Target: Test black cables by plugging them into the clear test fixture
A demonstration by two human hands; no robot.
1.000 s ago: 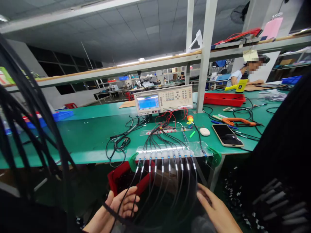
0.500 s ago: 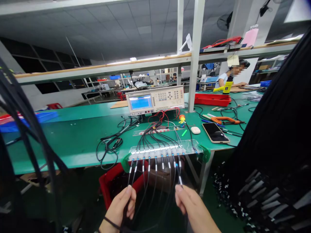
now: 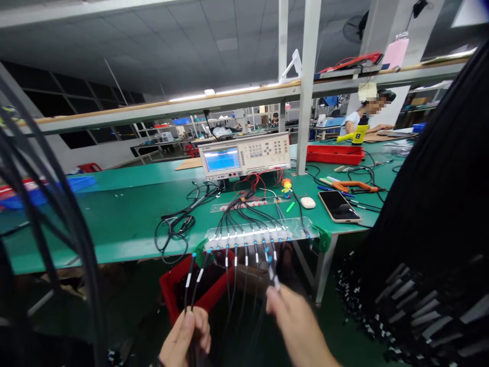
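Note:
Low at the front, my left hand (image 3: 187,334) is closed around two black cables (image 3: 188,279) with white labels. One cable's blue tip stands free, left of the clear plastic strip (image 3: 303,227) at the table edge; the other tip is close to the strip, and I cannot tell whether it touches. My right hand (image 3: 296,318), slightly blurred, pinches black cables (image 3: 273,275) with white labels and blue tips below the strip's right part. Between my hands, several labelled cables (image 3: 246,261) hang from blue connectors along the strip.
A bench meter (image 3: 263,153) with a lit screen stands behind the strip. A phone (image 3: 339,206), orange clamp (image 3: 355,187) and red tray (image 3: 334,154) are at the right. Below is a red bin (image 3: 168,285). Dark cable bundles hang on both sides; a person (image 3: 353,120) sits beyond.
My left hand has moved down and left, drawing its cables away from the strip's left end. My right hand has shifted slightly left and up, with its cable tips moving left.

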